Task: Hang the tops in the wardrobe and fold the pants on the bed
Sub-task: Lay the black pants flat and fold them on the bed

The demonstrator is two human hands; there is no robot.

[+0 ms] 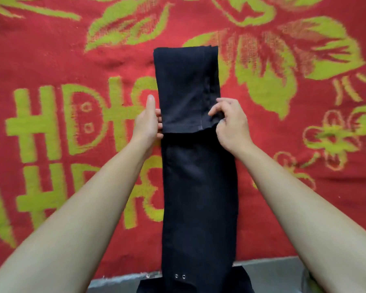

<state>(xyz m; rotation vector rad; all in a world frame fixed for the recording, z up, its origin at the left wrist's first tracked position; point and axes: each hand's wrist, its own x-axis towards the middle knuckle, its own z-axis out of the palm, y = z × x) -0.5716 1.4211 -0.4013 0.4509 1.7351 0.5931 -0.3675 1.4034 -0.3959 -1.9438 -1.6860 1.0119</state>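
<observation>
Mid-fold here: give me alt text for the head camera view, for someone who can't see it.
Black pants lie lengthwise on a red bedspread with yellow-green flowers, their leg ends folded back toward the waist. The left hand grips the fold's left edge and the right hand pinches its right corner.

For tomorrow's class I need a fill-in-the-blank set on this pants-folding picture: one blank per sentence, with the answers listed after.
1. The black pants lie on a ___ blanket with yellow-green patterns.
2. The right hand pinches the ___ edge of the folded-over leg end.
3. Near the picture's bottom, the pants show ___ small metal eyelets.

Missing words: red; right; two
</observation>
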